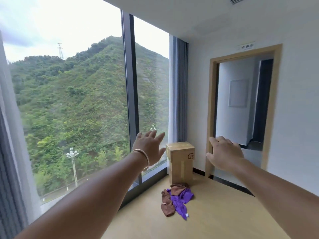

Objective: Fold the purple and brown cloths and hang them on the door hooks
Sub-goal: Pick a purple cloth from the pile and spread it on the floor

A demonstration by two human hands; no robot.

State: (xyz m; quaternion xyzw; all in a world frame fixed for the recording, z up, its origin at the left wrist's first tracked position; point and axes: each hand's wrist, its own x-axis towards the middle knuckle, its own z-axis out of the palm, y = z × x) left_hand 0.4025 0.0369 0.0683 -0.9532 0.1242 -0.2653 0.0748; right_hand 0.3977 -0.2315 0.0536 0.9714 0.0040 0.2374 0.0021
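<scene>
Both arms out, left hand (148,147) and right hand (224,153) raised, each grip wide, holding nothing. Purple cloth (182,200) and brown cloth (166,203) heaped, touching, on floor (224,213) just near of cardboard box (181,163) by window (69,100).

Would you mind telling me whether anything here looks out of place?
Yes: the purple cloth and brown cloth lie crumpled and tangled together on the wooden surface, in front of the upright cardboard box. Neither is folded.
</scene>
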